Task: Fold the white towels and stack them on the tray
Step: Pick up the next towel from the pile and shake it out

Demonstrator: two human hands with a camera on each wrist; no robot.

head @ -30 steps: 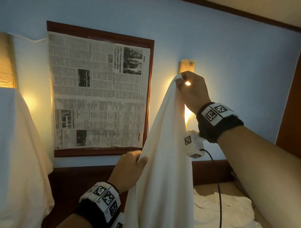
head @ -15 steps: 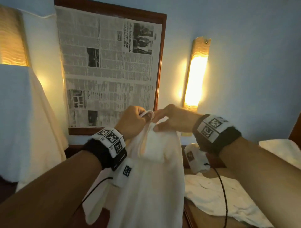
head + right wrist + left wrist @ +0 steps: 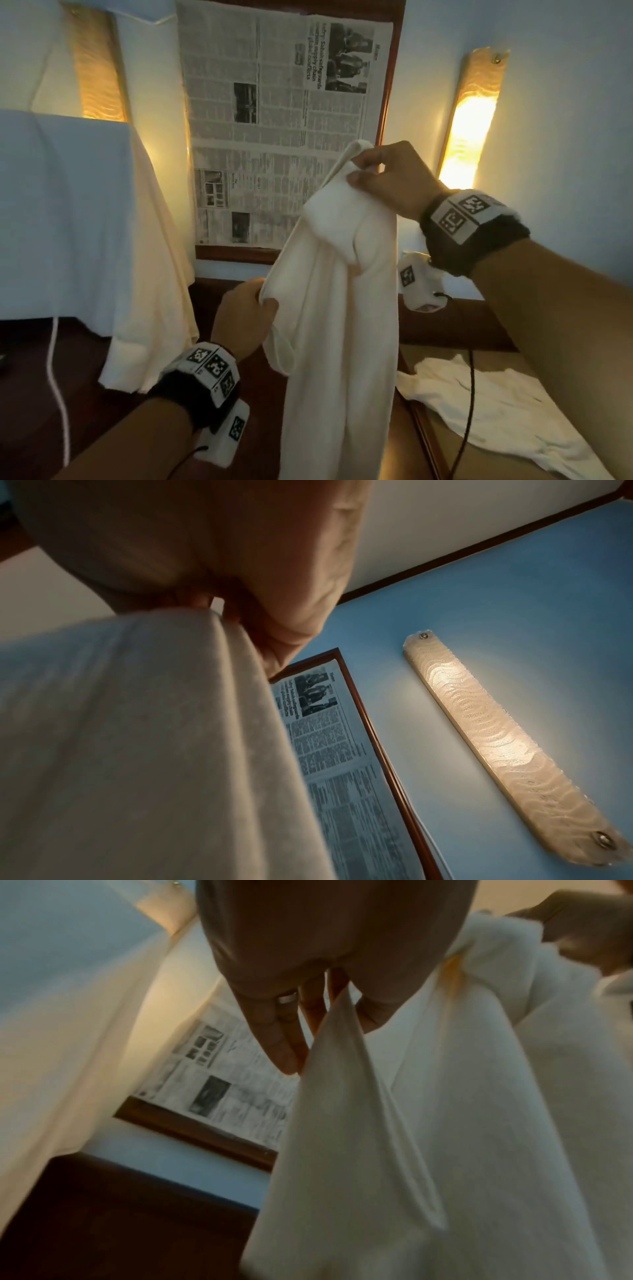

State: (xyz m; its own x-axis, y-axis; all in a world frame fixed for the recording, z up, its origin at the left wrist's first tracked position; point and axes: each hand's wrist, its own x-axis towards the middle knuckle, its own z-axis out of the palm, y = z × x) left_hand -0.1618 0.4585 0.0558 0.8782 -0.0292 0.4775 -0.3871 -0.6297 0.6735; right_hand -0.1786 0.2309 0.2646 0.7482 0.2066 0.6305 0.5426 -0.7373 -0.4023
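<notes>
A white towel point(image 3: 339, 325) hangs in the air in front of me, bunched at its top. My right hand point(image 3: 356, 168) pinches the upper end of it at chest height. Lower and to the left, my left hand point(image 3: 265, 299) pinches the towel's side edge. In the left wrist view the towel point(image 3: 445, 1123) runs between the left hand's fingers point(image 3: 277, 1047). The right wrist view is half filled by the towel point(image 3: 137, 737) under the right hand point(image 3: 219, 610). Another white towel point(image 3: 496, 407) lies crumpled on the wooden tray point(image 3: 428, 445) at lower right.
A framed newspaper point(image 3: 274, 126) hangs on the blue wall straight ahead, between two lit wall lamps point(image 3: 469, 120). White cloth point(image 3: 78, 212) drapes over something tall at left. A dark wooden ledge point(image 3: 445, 318) runs below the frame.
My right hand came down from high by the lamp to chest height. My left hand rose to meet it at the towel's top, then dropped down and left along the towel's edge.
</notes>
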